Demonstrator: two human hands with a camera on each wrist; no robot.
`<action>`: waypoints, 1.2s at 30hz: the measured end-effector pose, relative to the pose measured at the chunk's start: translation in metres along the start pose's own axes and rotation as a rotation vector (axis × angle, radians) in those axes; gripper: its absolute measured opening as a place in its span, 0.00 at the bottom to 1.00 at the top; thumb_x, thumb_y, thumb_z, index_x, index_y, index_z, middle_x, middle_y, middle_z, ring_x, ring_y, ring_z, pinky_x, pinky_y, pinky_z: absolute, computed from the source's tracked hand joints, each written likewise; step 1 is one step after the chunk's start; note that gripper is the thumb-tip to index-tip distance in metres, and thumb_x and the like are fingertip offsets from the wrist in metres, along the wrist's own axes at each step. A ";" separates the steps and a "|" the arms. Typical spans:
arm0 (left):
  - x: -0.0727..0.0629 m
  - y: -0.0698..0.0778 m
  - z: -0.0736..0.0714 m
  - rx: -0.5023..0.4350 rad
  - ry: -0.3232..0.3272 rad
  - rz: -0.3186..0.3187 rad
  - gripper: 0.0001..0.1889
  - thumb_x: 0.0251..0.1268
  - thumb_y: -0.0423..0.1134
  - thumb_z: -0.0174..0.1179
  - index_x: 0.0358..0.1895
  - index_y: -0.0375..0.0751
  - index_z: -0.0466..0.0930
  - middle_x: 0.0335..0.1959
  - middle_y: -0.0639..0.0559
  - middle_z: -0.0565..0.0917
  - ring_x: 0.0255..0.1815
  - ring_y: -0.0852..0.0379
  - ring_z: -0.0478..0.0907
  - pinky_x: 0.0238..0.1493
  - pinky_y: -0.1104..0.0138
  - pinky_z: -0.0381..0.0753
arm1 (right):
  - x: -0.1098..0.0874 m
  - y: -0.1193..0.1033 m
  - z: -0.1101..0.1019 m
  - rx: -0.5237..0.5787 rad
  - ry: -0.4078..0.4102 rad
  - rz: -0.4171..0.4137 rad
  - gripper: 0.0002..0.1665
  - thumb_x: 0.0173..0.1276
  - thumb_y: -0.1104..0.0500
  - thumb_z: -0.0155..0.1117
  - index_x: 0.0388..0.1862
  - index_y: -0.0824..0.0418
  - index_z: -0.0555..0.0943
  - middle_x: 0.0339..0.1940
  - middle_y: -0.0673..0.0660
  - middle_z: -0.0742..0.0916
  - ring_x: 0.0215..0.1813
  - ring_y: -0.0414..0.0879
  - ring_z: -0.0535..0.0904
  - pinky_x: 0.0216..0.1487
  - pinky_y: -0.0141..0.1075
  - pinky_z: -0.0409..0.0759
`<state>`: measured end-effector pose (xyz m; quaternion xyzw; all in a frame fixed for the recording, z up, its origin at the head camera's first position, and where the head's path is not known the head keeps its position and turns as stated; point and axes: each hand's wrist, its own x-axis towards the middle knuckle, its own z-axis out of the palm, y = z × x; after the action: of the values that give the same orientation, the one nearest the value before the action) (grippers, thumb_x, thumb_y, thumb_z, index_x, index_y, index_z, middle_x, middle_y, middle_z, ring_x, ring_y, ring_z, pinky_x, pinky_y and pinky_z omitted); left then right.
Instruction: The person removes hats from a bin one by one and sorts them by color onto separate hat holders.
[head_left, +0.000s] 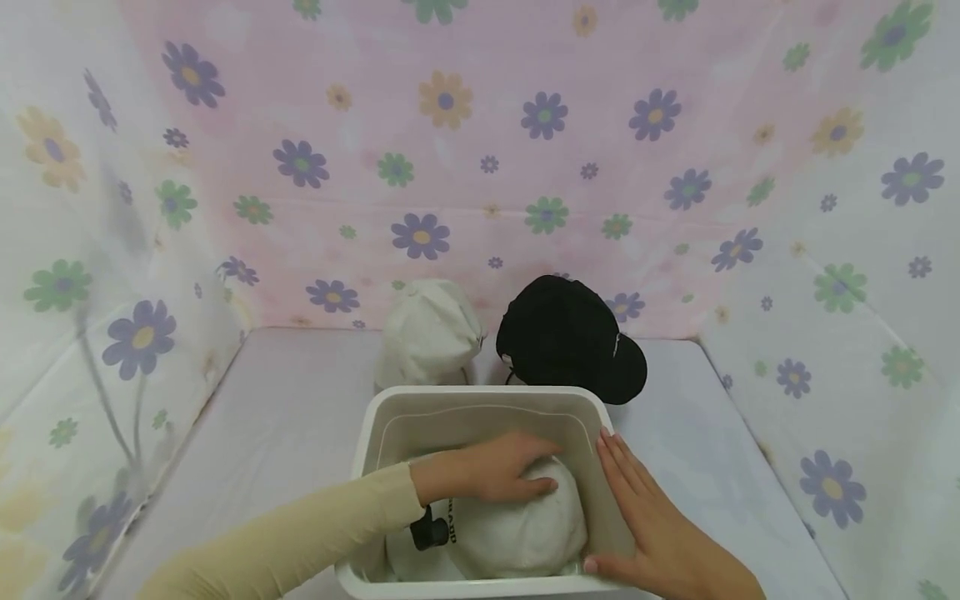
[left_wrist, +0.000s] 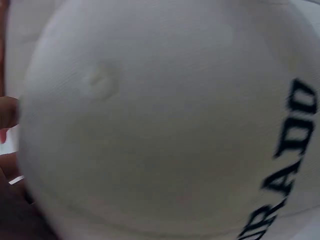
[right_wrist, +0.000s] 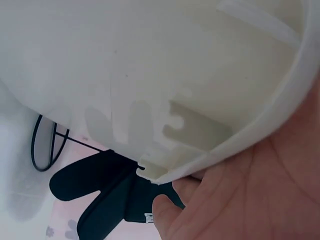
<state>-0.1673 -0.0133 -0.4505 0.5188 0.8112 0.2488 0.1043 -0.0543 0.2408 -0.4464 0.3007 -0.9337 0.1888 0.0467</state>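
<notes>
A white cap (head_left: 517,537) with dark lettering lies in a white plastic bin (head_left: 480,391). My left hand (head_left: 498,468) reaches into the bin and holds the cap at its far side, thumb over the crown. In the left wrist view the white crown (left_wrist: 165,135) fills most of the picture, with fingers (left_wrist: 7,114) at its left edge; the fingertips are partly hidden. Along the bin's right side lies my right hand (head_left: 660,533), fingers straight and thumb spread toward the front corner. In the right wrist view its palm (right_wrist: 250,195) is against the bin's rim (right_wrist: 280,120).
Behind the bin, a second white cap (head_left: 427,333) and a black cap (head_left: 562,337) sit side by side. A black wire stand (right_wrist: 52,142) shows by the black cap in the right wrist view. Flowered cloth walls (head_left: 480,167) enclose the pale table (head_left: 277,417).
</notes>
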 end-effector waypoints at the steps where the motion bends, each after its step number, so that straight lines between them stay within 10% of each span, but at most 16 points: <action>1: 0.000 0.001 0.003 0.010 -0.016 -0.008 0.22 0.75 0.43 0.59 0.65 0.34 0.76 0.59 0.48 0.84 0.60 0.57 0.80 0.65 0.69 0.74 | -0.001 0.000 -0.001 0.006 -0.006 0.000 0.72 0.60 0.28 0.69 0.85 0.63 0.41 0.84 0.65 0.53 0.86 0.48 0.38 0.77 0.20 0.31; 20: -0.004 0.003 0.000 0.166 -0.252 -0.060 0.39 0.66 0.58 0.65 0.75 0.43 0.68 0.76 0.44 0.68 0.78 0.50 0.62 0.77 0.57 0.62 | -0.012 0.001 0.001 0.043 -0.018 0.044 0.77 0.53 0.28 0.74 0.84 0.64 0.42 0.85 0.61 0.51 0.85 0.42 0.38 0.73 0.14 0.34; 36: -0.006 0.007 -0.007 0.211 -0.313 -0.079 0.34 0.76 0.55 0.56 0.79 0.47 0.62 0.79 0.45 0.65 0.80 0.49 0.60 0.77 0.51 0.63 | -0.007 0.001 0.006 -0.042 0.040 -0.023 0.77 0.54 0.23 0.69 0.83 0.68 0.46 0.84 0.65 0.55 0.85 0.51 0.43 0.80 0.26 0.30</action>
<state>-0.1620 -0.0180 -0.4410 0.5271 0.8264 0.0745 0.1838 -0.0492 0.2427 -0.4532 0.3065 -0.9328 0.1745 0.0740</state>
